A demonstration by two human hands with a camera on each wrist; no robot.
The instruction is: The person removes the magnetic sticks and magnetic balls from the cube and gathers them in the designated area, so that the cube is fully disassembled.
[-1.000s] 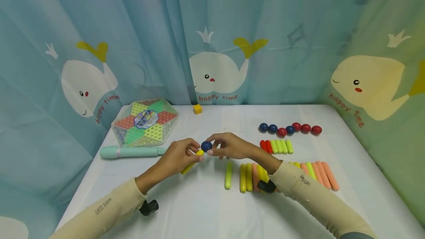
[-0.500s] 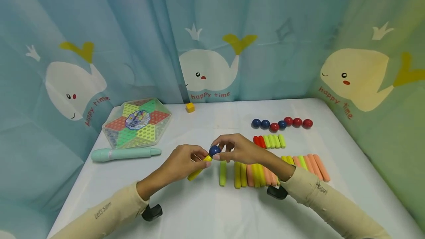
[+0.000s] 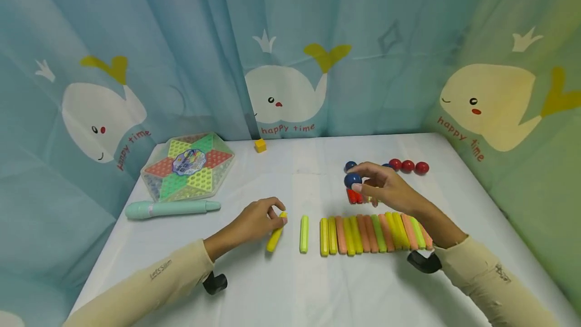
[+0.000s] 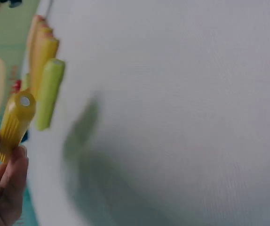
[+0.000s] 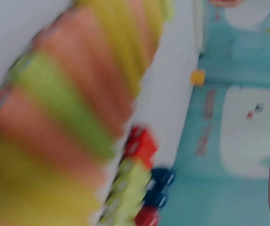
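My left hand [image 3: 259, 221] pinches the upper end of a yellow magnetic stick [image 3: 274, 240] between thumb and fingers. The left wrist view shows a round silver tip on this yellow stick [image 4: 17, 117]. My right hand [image 3: 388, 189] holds a dark blue ball [image 3: 352, 181] with thumb and fingertips, above the short red sticks [image 3: 354, 196]. Just right of the left hand lies a single light green stick [image 3: 304, 235]. Behind the right hand sits a row of balls, partly hidden, with red balls [image 3: 407, 166] at its right end and a blue ball [image 3: 350, 165] at its left.
A side-by-side row of long yellow, orange and green sticks [image 3: 366, 234] lies below the right forearm. At the left are a hexagonal star-patterned game board [image 3: 209, 179] and a mint green microphone-shaped wand [image 3: 174, 209]. A small yellow cube [image 3: 260, 146] stands near the back edge.
The blue ball, earlier against the yellow stick's tip, has come apart from it and moved right and back with my right hand. The left hand keeps the stick, now tilted more upright.
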